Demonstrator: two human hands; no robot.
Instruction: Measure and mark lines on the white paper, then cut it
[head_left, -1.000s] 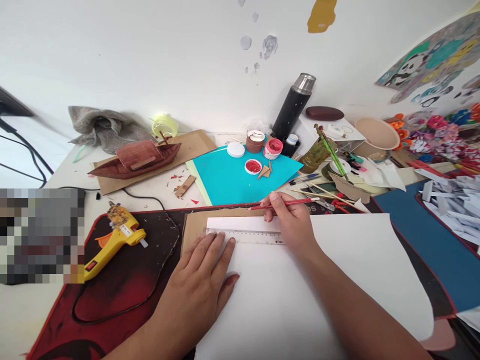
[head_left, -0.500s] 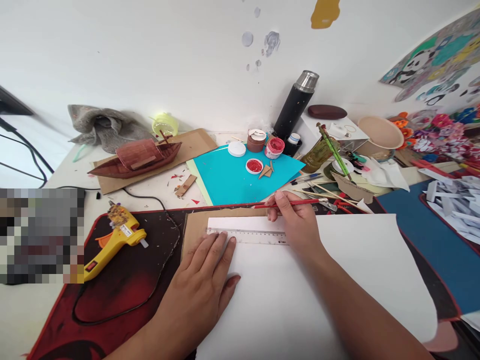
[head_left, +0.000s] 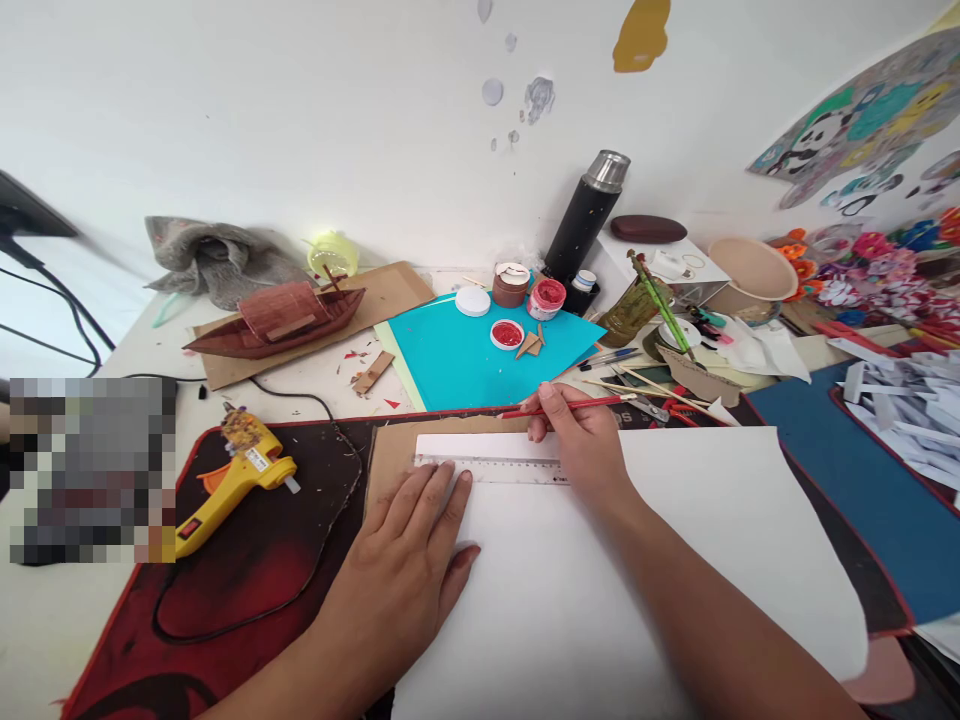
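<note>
Only the camera view has visibly shifted; the left hand lies flat across ruler and white paper, the right hand grips a red pencil, so the work seems steady.

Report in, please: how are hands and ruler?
Left hand on ruler, over white paper. Right hand gripping red pencil. Ruler's right end hidden behind right hand.

Both forearms bare from here, narrow at wrist, thicker toward elbow. Left hand ungloved, four fingers plus thumb visible, dark reddish smudge at thumb tip. Right hand ungloved too, short thumbnail, some fingers partly hidden.
</note>
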